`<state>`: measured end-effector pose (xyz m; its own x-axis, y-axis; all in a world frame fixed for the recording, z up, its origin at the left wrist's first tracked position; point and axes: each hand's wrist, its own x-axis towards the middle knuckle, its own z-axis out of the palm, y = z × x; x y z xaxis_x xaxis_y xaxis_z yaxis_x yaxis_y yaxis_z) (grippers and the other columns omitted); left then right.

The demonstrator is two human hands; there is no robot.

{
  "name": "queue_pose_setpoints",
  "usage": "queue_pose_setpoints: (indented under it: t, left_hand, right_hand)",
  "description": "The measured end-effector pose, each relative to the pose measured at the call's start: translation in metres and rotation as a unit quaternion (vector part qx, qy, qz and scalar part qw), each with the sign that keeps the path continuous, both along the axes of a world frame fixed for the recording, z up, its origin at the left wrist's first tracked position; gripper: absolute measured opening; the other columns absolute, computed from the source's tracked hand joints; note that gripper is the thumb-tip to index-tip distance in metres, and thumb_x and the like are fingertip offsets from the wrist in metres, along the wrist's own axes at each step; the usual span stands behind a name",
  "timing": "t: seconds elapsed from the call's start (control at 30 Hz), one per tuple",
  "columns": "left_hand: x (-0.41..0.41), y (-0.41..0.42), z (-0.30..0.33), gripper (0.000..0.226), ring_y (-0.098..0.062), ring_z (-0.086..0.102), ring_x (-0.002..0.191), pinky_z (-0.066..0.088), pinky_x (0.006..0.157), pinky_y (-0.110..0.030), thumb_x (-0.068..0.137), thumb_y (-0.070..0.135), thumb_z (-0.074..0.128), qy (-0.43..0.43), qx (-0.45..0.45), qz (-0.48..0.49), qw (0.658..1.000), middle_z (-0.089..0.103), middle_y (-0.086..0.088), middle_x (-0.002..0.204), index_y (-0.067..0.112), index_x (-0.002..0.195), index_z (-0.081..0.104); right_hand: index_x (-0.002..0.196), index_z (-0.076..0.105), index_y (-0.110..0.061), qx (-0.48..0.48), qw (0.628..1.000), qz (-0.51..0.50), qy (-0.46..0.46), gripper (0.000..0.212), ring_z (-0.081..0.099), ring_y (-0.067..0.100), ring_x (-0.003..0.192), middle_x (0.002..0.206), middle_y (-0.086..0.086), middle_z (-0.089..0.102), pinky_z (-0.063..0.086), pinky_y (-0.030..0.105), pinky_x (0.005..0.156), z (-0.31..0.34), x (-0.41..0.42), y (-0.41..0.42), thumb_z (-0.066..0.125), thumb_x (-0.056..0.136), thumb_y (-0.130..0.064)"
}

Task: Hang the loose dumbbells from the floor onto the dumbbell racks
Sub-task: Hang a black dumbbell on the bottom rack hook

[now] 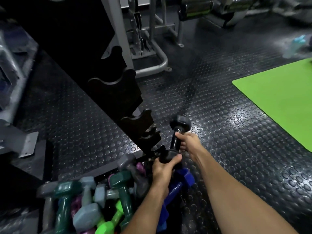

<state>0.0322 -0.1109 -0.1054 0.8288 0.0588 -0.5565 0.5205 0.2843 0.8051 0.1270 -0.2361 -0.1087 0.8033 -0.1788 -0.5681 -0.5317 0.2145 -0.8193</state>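
Low by the foot of the black dumbbell rack (116,92), the left hand (163,168) is cupping the black dumbbell's (175,142) near head while the right hand (189,141) is curling round its handle; coloured dumbbells (87,206) are lying heaped left of both forearms, and a green mat (278,98) is lying at the floor's (228,141) right edge.

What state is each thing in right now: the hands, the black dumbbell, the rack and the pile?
Black dumbbell: off the floor, held beside the rack, not yet hung.
Right hand: grips its handle.
Left hand: grips its lower head.
Rack: visible cradles empty.
Coloured dumbbells: piled loose at the rack's foot.
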Motion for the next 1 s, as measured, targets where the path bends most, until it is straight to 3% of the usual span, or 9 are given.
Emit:
queue_pose_setpoints:
  t: [0.1,0.17,0.23,0.37,0.5,0.67,0.73,0.83,1.0]
  left_hand:
    - [0.009,-0.010,0.003,0.037,-0.029,0.075,0.104,0.056,0.086,-0.042,0.085,0.024,0.081,0.020,-0.105,0.071,0.992,0.079,-0.013,0.109,0.007,0.118,0.073]
    - [0.017,-0.015,0.002,0.043,-0.030,0.072,0.111,0.056,0.085,-0.040,0.086,0.027,0.080,0.030,-0.151,0.110,0.982,0.077,-0.015,0.115,0.007,0.123,0.072]
    - [0.023,-0.015,0.001,0.045,-0.030,0.071,0.108,0.055,0.086,-0.039,0.087,0.028,0.078,0.031,-0.180,0.145,0.972,0.075,-0.017,0.120,0.006,0.126,0.071]
    - [0.027,-0.007,-0.008,0.048,-0.030,0.071,0.109,0.051,0.097,-0.044,0.088,0.025,0.075,0.022,-0.211,0.177,0.961,0.073,-0.018,0.124,0.004,0.130,0.068]
    - [0.028,-0.005,-0.017,0.051,-0.037,0.060,0.130,0.047,0.104,-0.043,0.092,0.029,0.069,0.042,-0.245,0.188,0.950,0.068,-0.022,0.131,0.002,0.135,0.064]
    - [0.024,-0.002,-0.018,0.062,-0.033,0.071,0.108,0.050,0.103,-0.045,0.086,0.034,0.070,0.058,-0.313,0.211,0.924,0.069,-0.026,0.127,-0.002,0.136,0.061]
    - [0.023,0.001,-0.020,0.063,-0.038,0.071,0.110,0.049,0.105,-0.050,0.087,0.035,0.069,0.065,-0.345,0.219,0.910,0.070,-0.027,0.125,-0.002,0.138,0.058]
    - [0.022,0.001,-0.021,0.056,-0.039,0.060,0.130,0.045,0.109,-0.054,0.099,0.040,0.059,0.044,-0.357,0.227,0.905,0.064,-0.024,0.137,0.002,0.141,0.056]
    - [0.023,0.000,-0.015,0.058,-0.046,0.070,0.106,0.055,0.096,-0.054,0.101,0.049,0.054,0.061,-0.245,0.216,0.943,0.068,-0.026,0.129,0.005,0.139,0.057]
  right_hand:
    - [0.107,0.067,-0.002,-0.021,0.998,0.049,-0.013,0.016,0.068,0.018,0.073,0.089,0.011,0.072,0.055,0.026,0.065,0.011,0.020,0.003,0.070,0.093,-0.009]
    - [0.118,0.066,-0.002,-0.030,0.997,0.073,-0.004,0.025,0.063,0.015,0.070,0.090,0.009,0.070,0.053,0.022,0.058,0.013,0.030,0.013,0.069,0.093,-0.008]
    - [0.121,0.065,-0.004,-0.031,0.996,0.088,-0.002,0.028,0.059,0.014,0.068,0.092,0.010,0.069,0.051,0.020,0.053,0.012,0.038,0.027,0.069,0.094,-0.009]
    - [0.120,0.063,-0.005,-0.040,0.993,0.111,-0.003,0.029,0.059,0.022,0.083,0.097,0.013,0.067,0.053,0.029,0.070,0.006,0.048,0.046,0.070,0.093,-0.009]
    - [0.117,0.064,-0.006,-0.048,0.992,0.115,0.000,0.024,0.062,0.012,0.071,0.091,0.008,0.068,0.050,0.016,0.051,0.004,0.052,0.052,0.067,0.094,-0.003]
    - [0.117,0.065,-0.005,-0.058,0.990,0.131,0.000,0.025,0.063,0.011,0.067,0.091,0.008,0.070,0.051,0.020,0.055,0.004,0.055,0.052,0.066,0.093,0.001]
    - [0.115,0.066,-0.007,-0.076,0.986,0.149,-0.004,0.027,0.064,0.016,0.074,0.098,0.010,0.073,0.053,0.025,0.063,0.004,0.056,0.053,0.061,0.091,0.005]
    - [0.110,0.066,-0.009,-0.107,0.979,0.173,-0.018,0.030,0.066,0.023,0.087,0.110,0.019,0.073,0.055,0.035,0.075,0.006,0.057,0.053,0.056,0.089,0.010]
    - [0.116,0.067,-0.007,-0.130,0.976,0.173,-0.018,0.038,0.066,0.013,0.064,0.092,0.015,0.075,0.052,0.024,0.053,0.014,0.055,0.057,0.048,0.091,0.014]
